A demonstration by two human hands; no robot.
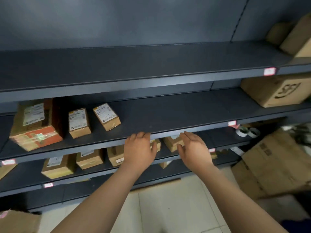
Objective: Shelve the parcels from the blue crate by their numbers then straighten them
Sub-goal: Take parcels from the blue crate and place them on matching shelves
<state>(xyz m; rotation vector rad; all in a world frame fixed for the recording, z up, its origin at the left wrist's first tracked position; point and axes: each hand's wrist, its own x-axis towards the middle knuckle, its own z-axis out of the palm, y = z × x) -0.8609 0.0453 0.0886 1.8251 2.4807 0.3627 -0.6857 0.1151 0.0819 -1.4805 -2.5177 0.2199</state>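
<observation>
Three brown labelled parcels (pixel 79 122) left on shelf (pixel 168 115), rightmost skewed

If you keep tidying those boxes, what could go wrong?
Maybe three things. The big box sits close to its shelf's front edge, so a bump could tip it off. The left hand and right hand are right by the shelf lip, so knuckles might knock it. The tilted box might get left crooked.

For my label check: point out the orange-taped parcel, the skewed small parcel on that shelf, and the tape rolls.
orange-taped parcel (pixel 47 134): head view, orange front face.
skewed small parcel (pixel 104 112): head view, white top label.
tape rolls (pixel 241 132): head view, left roll's rim.
</observation>
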